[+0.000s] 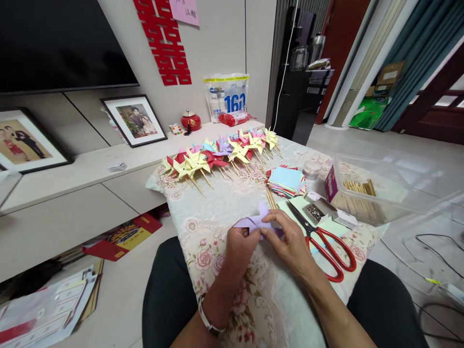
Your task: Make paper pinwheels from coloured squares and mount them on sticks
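Both hands are closed on one purple paper pinwheel (258, 221) above the front of the table. My left hand (241, 246) pinches it from the left, its thumb near the centre. Its folded blades are grasped from the right by my right hand (288, 237). No stick shows on this pinwheel. Just right of my right hand lie red-handled scissors (314, 231), blades pointing away from me. Beside them an opened small box (316, 211) holds shiny metal pins. A stack of coloured paper squares (286, 181) sits beyond my hands.
Several finished pinwheels on sticks (217, 157) lie along the table's far edge. A clear plastic tub (377, 193) with wooden sticks (362, 195) stands at the right, near a small round clear container (311, 169). Cables (409, 270) run over the floor at the right.
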{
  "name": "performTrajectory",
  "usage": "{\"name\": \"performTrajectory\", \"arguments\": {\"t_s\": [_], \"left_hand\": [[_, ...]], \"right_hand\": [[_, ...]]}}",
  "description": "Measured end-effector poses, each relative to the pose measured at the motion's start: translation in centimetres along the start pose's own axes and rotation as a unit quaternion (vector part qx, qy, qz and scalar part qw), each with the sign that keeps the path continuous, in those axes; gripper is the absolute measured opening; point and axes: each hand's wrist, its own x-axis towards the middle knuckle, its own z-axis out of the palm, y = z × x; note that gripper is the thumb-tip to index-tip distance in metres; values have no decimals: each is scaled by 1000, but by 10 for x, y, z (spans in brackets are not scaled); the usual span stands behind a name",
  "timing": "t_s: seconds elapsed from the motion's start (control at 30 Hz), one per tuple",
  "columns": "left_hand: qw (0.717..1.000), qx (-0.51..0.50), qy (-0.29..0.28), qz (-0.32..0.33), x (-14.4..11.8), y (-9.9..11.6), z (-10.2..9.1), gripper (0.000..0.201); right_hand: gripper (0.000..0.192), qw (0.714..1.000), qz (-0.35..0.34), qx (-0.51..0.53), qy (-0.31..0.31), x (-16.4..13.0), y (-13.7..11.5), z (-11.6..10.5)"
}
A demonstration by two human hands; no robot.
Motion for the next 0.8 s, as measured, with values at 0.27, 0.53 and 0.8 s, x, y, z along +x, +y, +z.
{"name": "performTrajectory", "arguments": {"t_s": [0.27, 0.53, 0.8], "left_hand": [[1000, -7, -5, -15, -3, 3, 1, 14], [1000, -9, 18, -14, -3, 3, 1, 10], [999, -19, 19, -24, -1, -2, 0, 14]], "right_hand": [[75, 998, 56, 34, 12, 0, -1, 0], [72, 996, 79, 41, 18, 0, -3, 1], [69, 996, 80, 39, 12, -1, -1, 1]]}}
